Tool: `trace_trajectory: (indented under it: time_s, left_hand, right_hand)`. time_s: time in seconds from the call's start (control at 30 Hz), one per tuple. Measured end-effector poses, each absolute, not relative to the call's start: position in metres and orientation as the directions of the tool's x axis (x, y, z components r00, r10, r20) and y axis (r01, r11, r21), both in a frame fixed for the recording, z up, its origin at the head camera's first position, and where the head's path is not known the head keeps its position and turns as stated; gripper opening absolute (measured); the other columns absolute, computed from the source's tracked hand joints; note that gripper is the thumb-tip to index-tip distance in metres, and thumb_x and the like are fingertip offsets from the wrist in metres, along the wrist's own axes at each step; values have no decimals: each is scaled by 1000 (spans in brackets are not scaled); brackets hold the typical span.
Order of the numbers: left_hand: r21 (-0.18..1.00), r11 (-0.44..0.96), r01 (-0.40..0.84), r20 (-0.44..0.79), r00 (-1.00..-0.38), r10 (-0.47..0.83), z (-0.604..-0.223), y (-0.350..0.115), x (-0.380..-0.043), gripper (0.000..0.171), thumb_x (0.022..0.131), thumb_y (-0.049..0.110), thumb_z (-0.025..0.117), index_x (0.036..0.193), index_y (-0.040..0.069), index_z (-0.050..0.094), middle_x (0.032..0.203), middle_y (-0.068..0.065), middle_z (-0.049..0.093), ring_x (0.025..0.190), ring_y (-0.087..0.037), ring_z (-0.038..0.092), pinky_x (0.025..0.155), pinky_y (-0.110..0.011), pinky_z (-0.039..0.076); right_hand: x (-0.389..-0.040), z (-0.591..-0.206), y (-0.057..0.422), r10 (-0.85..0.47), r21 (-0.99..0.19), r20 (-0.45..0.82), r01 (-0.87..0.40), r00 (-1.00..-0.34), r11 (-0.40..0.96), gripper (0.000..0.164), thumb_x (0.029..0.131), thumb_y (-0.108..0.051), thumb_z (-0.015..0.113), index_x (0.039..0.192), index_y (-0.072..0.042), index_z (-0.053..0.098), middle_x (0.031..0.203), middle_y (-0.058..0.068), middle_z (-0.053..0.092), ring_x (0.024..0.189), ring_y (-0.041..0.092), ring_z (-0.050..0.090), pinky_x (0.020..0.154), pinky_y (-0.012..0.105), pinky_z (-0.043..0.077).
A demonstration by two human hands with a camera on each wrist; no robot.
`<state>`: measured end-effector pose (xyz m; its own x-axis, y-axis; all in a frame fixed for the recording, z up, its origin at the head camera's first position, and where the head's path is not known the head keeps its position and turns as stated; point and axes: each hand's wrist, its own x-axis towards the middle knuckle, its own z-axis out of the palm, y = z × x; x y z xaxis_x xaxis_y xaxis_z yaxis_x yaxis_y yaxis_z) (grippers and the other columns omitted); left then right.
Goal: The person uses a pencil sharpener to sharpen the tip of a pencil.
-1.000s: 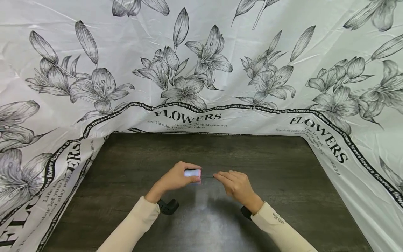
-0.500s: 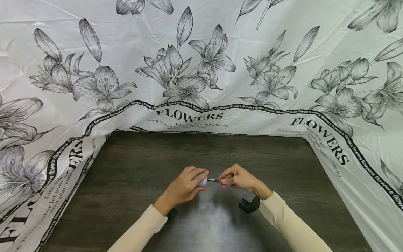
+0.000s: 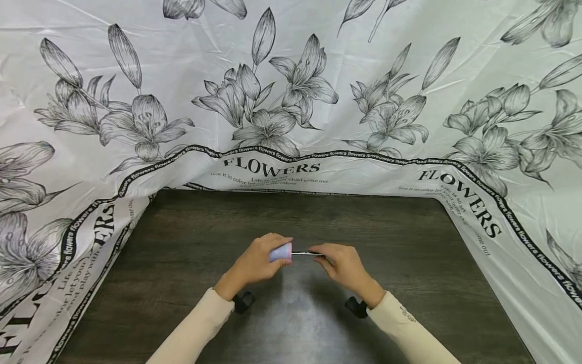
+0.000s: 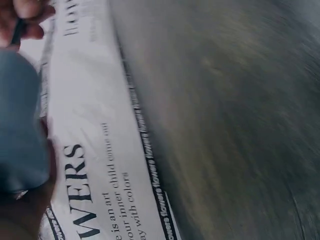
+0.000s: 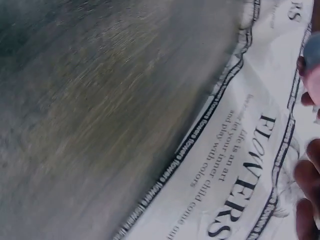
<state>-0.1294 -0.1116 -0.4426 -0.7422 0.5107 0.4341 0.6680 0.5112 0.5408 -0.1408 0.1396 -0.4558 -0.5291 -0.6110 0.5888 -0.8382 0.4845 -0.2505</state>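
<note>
My left hand [image 3: 257, 259] grips a light blue cylinder [image 3: 280, 252] with a pink end, thumb below and fingers above. From that pink end a slim dark pencil [image 3: 302, 253] runs straight across to my right hand [image 3: 344, 263], which pinches it between thumb and fingers. The pencil's other tip is hidden at the pink end. Both hands are held over the middle of the table. In the left wrist view the cylinder [image 4: 20, 120] looks narrower at its middle. The right wrist view catches only its pink end [image 5: 315, 82] and several right fingers [image 5: 306, 175] at the edge.
A dark wood-grain table [image 3: 218, 217] lies under both hands. White cloth [image 3: 354, 121] printed with flowers and lettering hangs around its back and sides. Black wrist mounts [image 3: 244, 302] sit below both wrists.
Both hands rolled over and shifted a little right by half a second ago. Since then they have turned back and moved left, with the pencil still at the cylinder's pink end.
</note>
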Motion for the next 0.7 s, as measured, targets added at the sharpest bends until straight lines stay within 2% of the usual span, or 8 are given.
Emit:
trace_trajectory:
  time_s: [0.1,0.17,0.23,0.33,0.4,0.5,0.57,0.7]
  left_hand:
    - [724,488,487,216,-833,510,-429,-115,-132,42,88,25,69,124,3,63,110,-12,67,82,-14,60,67,-26,50]
    - [816,444,370,92,-842,532,-422,-119,-136,43,92,32,64,123,2,63,106,-14,68,76,-13,58,65,-26,49]
    - [885,387,259,-5,-826,564,-419,-124,-139,46,94,36,60,120,-1,64,99,-14,69,74,-12,58,64,-27,50]
    - [954,280,103,-100,-772,627,-419,-130,-142,52,96,38,55,116,-10,63,87,-7,69,69,-11,59,62,-27,51]
    - [973,231,-7,-160,-740,653,-417,-132,-142,54,98,35,53,116,-15,60,82,-1,67,67,-10,60,61,-26,51]
    - [977,189,-102,-205,-709,675,-416,-134,-141,57,99,34,52,118,-20,55,81,1,66,67,-9,61,61,-25,52]
    - [978,174,-115,-203,-716,668,-417,-134,-141,56,98,33,54,119,-19,55,84,0,66,69,-10,61,61,-25,51]
    - [981,193,22,-106,-771,628,-423,-132,-141,53,95,34,59,119,-13,60,95,-16,69,71,-10,60,62,-26,50]
  right_hand:
    - [-139,-457,137,-599,17,730,-867,-330,498,16,90,-8,65,105,-9,71,92,2,72,73,12,68,62,25,54]
    - [-139,-457,136,-600,144,771,-860,-212,489,18,96,-9,57,105,-7,72,93,2,72,74,13,68,60,25,53]
    - [-140,-456,134,-593,239,798,-848,-106,473,23,99,-10,50,104,-6,72,93,3,73,73,13,68,59,25,51]
    - [-142,-456,131,-576,355,817,-818,36,452,21,97,-8,53,102,-5,73,93,3,74,74,12,68,59,24,50]
    - [-143,-456,129,-566,408,819,-794,100,451,20,96,-8,55,101,-6,74,93,4,74,74,11,68,60,24,50]
    - [-144,-456,127,-558,446,817,-772,144,454,20,96,-9,55,99,-7,75,91,3,74,72,11,68,59,23,49]
    - [-144,-457,126,-558,436,819,-776,133,456,20,96,-9,55,99,-8,75,89,1,74,68,10,65,56,22,45]
    - [-143,-459,125,-566,381,822,-801,64,462,24,97,-6,50,97,-8,74,85,0,72,60,10,59,50,20,42]
